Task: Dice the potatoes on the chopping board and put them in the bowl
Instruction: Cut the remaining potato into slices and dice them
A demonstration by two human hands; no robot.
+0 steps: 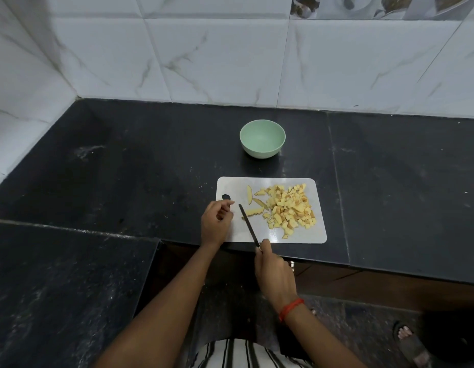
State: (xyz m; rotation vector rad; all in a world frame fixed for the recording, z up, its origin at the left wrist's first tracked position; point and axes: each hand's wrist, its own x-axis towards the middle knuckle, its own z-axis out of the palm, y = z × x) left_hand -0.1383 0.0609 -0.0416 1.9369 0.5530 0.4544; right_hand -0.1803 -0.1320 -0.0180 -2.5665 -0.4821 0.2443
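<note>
A white chopping board (317, 229) lies on the black counter. A pile of diced potato (289, 207) covers its right half, and three uncut potato strips (254, 204) lie left of the pile. My right hand (274, 274) grips the handle of a dark knife (248, 224), whose blade points up-left with its tip beside the strips. My left hand (216, 223) hovers over the board's left edge near the handle hole, fingers loosely curled and holding nothing. A pale green bowl (262, 139) stands empty behind the board.
The black stone counter (124, 168) runs left and right of the board and steps down to a lower slab (58, 288) at the left. White marble tiles (230, 62) back it. A sandalled foot (408, 338) shows on the floor at lower right.
</note>
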